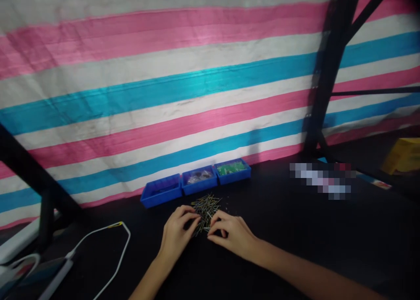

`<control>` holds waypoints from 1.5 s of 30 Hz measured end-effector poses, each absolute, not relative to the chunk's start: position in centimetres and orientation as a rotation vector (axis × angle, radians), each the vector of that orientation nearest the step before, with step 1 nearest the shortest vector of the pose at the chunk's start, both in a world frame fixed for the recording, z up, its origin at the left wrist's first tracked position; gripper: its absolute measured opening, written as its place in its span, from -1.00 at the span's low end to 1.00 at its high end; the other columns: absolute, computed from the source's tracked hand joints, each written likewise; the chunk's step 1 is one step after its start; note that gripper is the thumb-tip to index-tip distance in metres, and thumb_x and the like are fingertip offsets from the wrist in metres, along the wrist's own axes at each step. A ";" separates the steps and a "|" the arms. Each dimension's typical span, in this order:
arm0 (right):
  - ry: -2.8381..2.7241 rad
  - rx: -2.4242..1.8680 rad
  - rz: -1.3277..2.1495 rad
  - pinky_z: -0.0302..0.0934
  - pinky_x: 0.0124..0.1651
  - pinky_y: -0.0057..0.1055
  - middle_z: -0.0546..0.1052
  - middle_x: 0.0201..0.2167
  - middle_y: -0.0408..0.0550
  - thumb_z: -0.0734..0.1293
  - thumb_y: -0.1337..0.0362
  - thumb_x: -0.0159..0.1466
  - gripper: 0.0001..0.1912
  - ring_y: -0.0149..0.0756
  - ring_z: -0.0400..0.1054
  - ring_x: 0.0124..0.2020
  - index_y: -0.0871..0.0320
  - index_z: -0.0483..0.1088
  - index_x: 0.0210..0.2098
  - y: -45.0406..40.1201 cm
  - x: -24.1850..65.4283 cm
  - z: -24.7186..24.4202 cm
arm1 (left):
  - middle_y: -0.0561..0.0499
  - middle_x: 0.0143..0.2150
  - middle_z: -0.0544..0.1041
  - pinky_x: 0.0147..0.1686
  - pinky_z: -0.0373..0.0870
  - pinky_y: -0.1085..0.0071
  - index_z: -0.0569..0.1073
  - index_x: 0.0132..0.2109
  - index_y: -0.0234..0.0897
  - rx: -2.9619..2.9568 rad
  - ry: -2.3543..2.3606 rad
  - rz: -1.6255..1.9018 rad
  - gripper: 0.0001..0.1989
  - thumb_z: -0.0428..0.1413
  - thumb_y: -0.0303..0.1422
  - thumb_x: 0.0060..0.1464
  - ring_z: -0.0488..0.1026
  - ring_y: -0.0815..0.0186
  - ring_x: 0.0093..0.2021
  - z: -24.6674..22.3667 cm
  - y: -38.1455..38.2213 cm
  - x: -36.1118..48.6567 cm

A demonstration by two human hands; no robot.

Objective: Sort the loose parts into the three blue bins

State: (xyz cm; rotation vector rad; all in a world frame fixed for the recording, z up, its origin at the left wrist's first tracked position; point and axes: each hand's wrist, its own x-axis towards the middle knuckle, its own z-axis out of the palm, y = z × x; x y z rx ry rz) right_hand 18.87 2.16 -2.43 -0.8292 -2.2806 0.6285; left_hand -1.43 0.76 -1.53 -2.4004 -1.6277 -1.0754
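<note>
A loose pile of thin metal pins or screws point(207, 206) lies on the black table, its pieces pointing every way. My left hand point(180, 228) is at the pile's left edge, fingers curled, thumb and fingertips near the pieces. On the right side, my right hand point(229, 232) has its fingers bent and its thumb close to the index finger, by a light-coloured piece at the pile's lower edge. Whether either hand grips a piece is too small to tell. Behind the pile stand three blue trays: the left one point(161, 199) holds a few thin pieces.
The middle tray point(200, 186) holds clear bags and the right tray point(233, 176) green items. A white cable point(126, 247) loops at the left. Dark metal posts point(323, 85) stand before a striped sheet point(197, 85). A yellow object point(405, 155) is far right.
</note>
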 end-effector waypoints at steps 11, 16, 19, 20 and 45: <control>-2.199 -0.874 0.692 0.09 -0.42 -0.53 0.44 -0.29 -0.22 0.26 0.15 0.19 -0.83 -0.52 0.26 -0.52 0.03 0.46 -0.40 2.4 18.6 -2.5 | -0.01 -0.28 0.44 -0.26 0.35 0.40 0.49 -0.35 -0.21 -2.359 -1.666 -1.032 -0.84 0.03 -0.31 0.08 0.39 0.31 -0.26 -1.6 0.6 -1.5; -2.052 -0.908 0.756 0.10 -0.41 -0.50 0.45 -0.35 -0.14 0.23 0.18 0.21 -0.77 -0.46 0.26 -0.49 0.08 0.48 -0.44 3.0 18.5 -2.4 | -0.02 -0.26 0.44 -0.27 0.34 0.41 0.49 -0.29 -0.20 -2.342 -1.698 -1.030 -0.81 -0.02 -0.34 0.11 0.39 0.31 -0.25 -1.5 0.5 -1.4; -1.940 -0.887 0.870 0.10 -0.45 -0.49 0.44 -0.36 -0.10 0.26 0.17 0.18 -0.78 -0.46 0.24 -0.50 0.11 0.49 -0.46 3.5 18.5 -2.7 | -0.02 -0.25 0.43 -0.29 0.35 0.41 0.49 -0.29 -0.19 -2.332 -1.737 -1.004 -0.82 -0.01 -0.32 0.10 0.39 0.30 -0.25 -1.5 0.5 -1.5; -1.896 -0.874 0.927 0.09 -0.47 -0.50 0.44 -0.36 -0.09 0.28 0.16 0.16 -0.78 -0.46 0.24 -0.51 0.13 0.49 -0.46 3.7 18.4 -2.8 | -0.02 -0.25 0.43 -0.28 0.35 0.40 0.49 -0.30 -0.19 -2.329 -1.744 -0.996 -0.82 0.00 -0.32 0.09 0.39 0.30 -0.25 -1.5 0.5 -1.6; -1.148 -0.808 1.764 -0.08 -0.59 -0.58 0.34 -0.53 -0.11 0.34 0.04 0.08 -0.65 -0.51 0.13 -0.53 0.20 0.50 -0.30 3.3 20.0 1.5 | 0.00 -0.22 0.42 -0.29 0.36 0.40 0.48 -0.34 -0.18 -2.350 -1.770 -0.941 -0.84 0.03 -0.28 0.07 0.38 0.29 -0.22 -1.6 0.6 -1.4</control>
